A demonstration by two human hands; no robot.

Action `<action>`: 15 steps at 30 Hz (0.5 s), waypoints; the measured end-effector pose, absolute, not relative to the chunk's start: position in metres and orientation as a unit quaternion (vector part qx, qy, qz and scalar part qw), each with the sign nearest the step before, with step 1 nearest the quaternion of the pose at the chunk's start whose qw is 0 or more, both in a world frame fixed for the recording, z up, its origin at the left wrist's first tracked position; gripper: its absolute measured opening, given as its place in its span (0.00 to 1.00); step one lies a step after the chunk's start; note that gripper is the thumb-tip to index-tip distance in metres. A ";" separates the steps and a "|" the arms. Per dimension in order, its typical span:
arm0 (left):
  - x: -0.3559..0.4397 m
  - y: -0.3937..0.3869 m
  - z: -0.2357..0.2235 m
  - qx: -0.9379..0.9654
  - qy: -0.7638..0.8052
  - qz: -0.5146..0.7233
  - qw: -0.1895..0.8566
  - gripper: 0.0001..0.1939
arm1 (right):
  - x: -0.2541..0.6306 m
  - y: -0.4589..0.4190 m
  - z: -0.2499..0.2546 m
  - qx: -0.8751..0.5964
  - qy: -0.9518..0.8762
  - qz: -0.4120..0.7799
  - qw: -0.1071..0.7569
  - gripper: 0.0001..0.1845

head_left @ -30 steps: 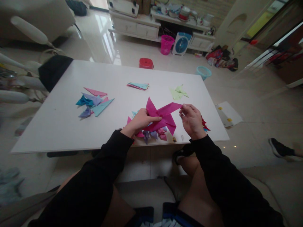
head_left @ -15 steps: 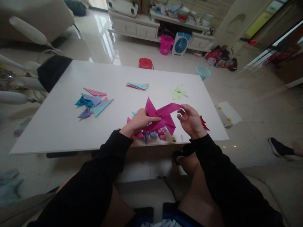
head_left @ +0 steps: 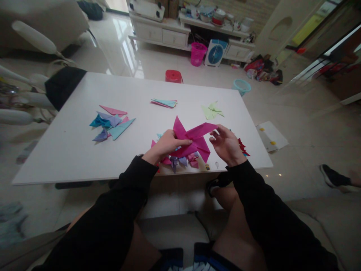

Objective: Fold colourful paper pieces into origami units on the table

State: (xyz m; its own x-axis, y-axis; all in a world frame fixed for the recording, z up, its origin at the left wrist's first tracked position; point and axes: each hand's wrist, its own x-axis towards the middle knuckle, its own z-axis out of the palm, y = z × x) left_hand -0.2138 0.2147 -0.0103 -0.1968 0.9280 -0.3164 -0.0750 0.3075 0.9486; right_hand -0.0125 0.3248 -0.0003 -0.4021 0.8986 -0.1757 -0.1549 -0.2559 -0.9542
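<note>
I hold a magenta folded paper shape (head_left: 194, 140) with several pointed flaps above the near edge of the white table (head_left: 84, 150). My left hand (head_left: 166, 145) grips its left side, thumb pressed on the middle. My right hand (head_left: 227, 145) sits at the tip of the long right flap, fingers curled around it. Under my hands lies a pile of small folded pieces (head_left: 183, 160) in purple, pink and blue. Small red paper points (head_left: 243, 147) show just right of my right hand.
On the table lie a heap of blue, purple and pink folded papers (head_left: 111, 124), a flat teal-and-pink stack (head_left: 165, 102) and light green pieces (head_left: 213, 110). Beyond are a red bucket (head_left: 173, 76), a pink basket (head_left: 197, 53), a fan (head_left: 216, 52) and a teal basket (head_left: 241, 86). Another person's shoe (head_left: 332, 177) shows at right.
My right hand has slid slightly left along the long flap, its fingers loosening and curling anew. The left hand and the paper have barely moved.
</note>
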 end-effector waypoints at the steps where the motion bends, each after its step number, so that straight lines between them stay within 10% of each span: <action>1: -0.214 0.215 -0.010 0.347 0.610 0.476 0.530 0.14 | -0.012 0.326 -0.001 -0.394 -0.481 0.685 0.380 0.16; 15: -0.215 0.215 -0.011 0.357 0.615 0.471 0.522 0.14 | -0.013 0.321 0.006 -0.368 -0.441 0.694 0.433 0.15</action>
State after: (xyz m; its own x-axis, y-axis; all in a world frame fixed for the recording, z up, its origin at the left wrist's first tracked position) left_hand -0.2150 0.2150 -0.0109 -0.2000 0.9305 -0.3069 -0.0531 0.3025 0.9517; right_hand -0.0132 0.3211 0.0059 -0.3540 0.9265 -0.1279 -0.2776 -0.2347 -0.9316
